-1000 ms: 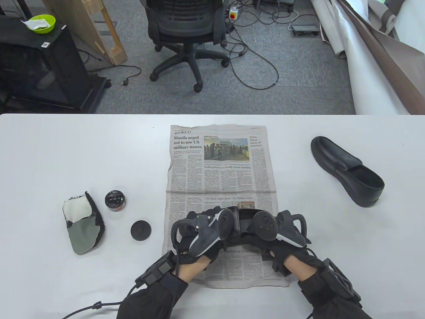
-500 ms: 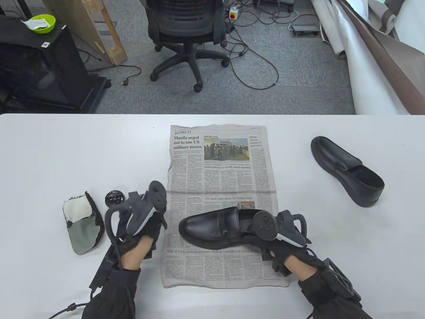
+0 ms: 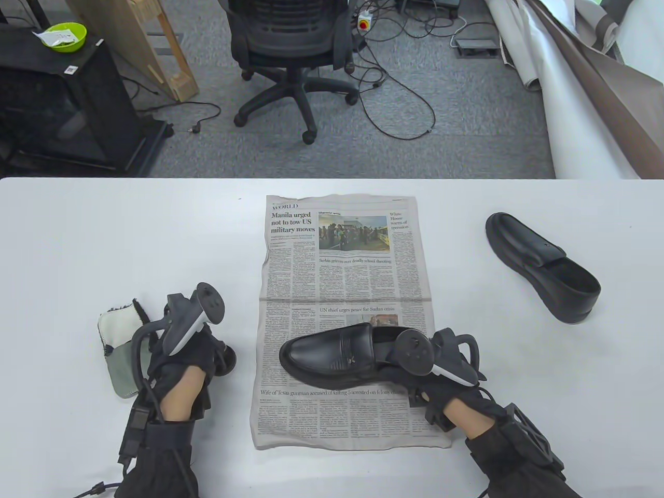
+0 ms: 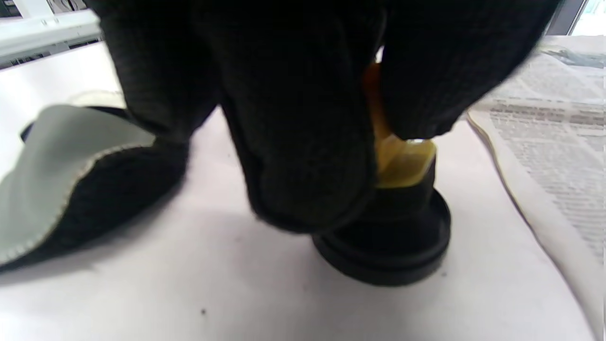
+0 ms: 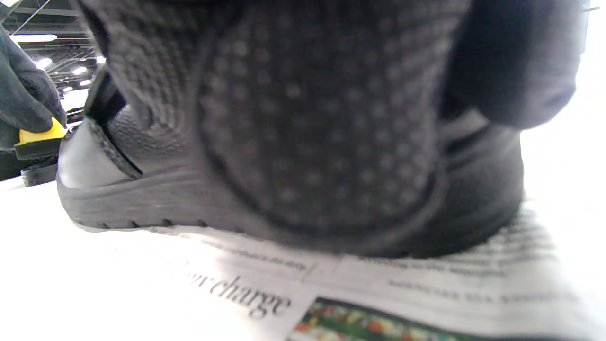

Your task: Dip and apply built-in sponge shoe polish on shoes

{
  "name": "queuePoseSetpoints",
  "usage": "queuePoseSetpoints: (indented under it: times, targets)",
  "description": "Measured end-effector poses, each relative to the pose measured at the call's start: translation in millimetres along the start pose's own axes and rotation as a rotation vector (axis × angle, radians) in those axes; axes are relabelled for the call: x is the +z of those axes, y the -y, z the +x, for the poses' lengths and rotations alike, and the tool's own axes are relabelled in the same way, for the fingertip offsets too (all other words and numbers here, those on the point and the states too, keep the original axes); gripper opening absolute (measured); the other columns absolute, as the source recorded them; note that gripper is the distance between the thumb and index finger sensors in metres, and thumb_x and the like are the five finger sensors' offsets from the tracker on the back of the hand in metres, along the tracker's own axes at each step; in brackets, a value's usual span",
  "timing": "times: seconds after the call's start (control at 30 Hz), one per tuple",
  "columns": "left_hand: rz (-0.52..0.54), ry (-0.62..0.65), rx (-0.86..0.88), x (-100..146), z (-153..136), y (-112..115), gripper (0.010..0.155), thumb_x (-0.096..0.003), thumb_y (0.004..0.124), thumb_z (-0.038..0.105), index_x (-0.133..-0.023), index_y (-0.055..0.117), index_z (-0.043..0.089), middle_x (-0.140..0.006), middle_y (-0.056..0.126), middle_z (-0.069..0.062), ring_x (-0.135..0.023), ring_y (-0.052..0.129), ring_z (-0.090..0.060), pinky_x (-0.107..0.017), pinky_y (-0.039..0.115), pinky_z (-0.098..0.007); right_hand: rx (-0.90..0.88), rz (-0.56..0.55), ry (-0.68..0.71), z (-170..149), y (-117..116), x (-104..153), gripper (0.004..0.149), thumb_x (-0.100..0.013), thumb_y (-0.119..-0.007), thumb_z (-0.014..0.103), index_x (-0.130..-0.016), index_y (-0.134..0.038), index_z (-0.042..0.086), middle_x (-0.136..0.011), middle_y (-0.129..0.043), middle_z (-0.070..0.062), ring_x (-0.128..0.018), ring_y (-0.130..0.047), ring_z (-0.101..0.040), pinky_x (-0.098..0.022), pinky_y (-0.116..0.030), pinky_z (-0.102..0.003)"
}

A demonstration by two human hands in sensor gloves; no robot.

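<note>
At 5 o'clock the right hand (image 3: 441, 373) grips the heel of the shoe (image 3: 332, 353) on the newspaper (image 3: 342, 259), while at 7 o'clock the left hand (image 3: 192, 358) pinches the lid's yellow sponge (image 4: 402, 163) on the desk (image 3: 78, 233), likely the pick-up step, so dipping it in the polish, hidden here, comes next.

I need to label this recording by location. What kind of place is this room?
Probably an office or lab workspace, not a home: a white table stands on grey carpet with a swivel office chair, loose cables across the floor, and a red emergency-stop button behind it.
</note>
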State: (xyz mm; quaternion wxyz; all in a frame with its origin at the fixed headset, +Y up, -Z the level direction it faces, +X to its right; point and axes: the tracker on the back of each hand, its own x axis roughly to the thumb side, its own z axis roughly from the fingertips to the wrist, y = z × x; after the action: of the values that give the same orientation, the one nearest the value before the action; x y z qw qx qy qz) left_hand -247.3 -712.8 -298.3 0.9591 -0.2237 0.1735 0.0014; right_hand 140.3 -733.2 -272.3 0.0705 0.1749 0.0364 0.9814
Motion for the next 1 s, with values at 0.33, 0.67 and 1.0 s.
queuePoseSetpoints:
  times: [0.33, 0.67, 1.0]
  targets:
    - [-0.008, -0.029, -0.024, -5.6, 2.6, 7.6, 0.050, -0.0403, 0.097, 0.045, -0.081, 0.090, 0.017, -0.061, 0.111, -0.003, -0.035, 0.117, -0.005, -0.048, 0.093, -0.037, 0.003, -0.004, -0.003, 0.4, -0.1, 0.5, 0.045, -0.030, -0.088, 0.057, -0.061, -0.100, 0.026, -0.051, -0.100, 0.003, -0.007, -0.108, 0.001, -0.028, -0.093, -0.031]
    - [0.005, -0.047, -0.062, -1.3, 4.4, 5.0, 0.057, -0.0372, 0.098, 0.051, -0.081, 0.090, 0.016, -0.061, 0.111, -0.004, -0.034, 0.117, -0.006, -0.048, 0.093, -0.037, 0.028, 0.032, 0.017, 3.1, 0.4, 3.3, 0.047, -0.031, -0.090, 0.052, -0.068, -0.097, 0.024, -0.056, -0.098, 0.000, -0.016, -0.110, 0.000, -0.032, -0.092, -0.032]
    - [0.227, 0.015, 0.087, 37.6, -7.8, -34.5, 0.067, -0.0370, 0.092, 0.059, -0.089, 0.082, 0.018, -0.073, 0.105, -0.006, -0.043, 0.112, -0.010, -0.055, 0.086, -0.043, 0.081, -0.077, 0.051, 6.8, 8.9, 11.0, 0.043, -0.031, -0.091, 0.048, -0.066, -0.100, 0.026, -0.054, -0.103, 0.001, -0.019, -0.116, -0.003, -0.033, -0.095, -0.032]
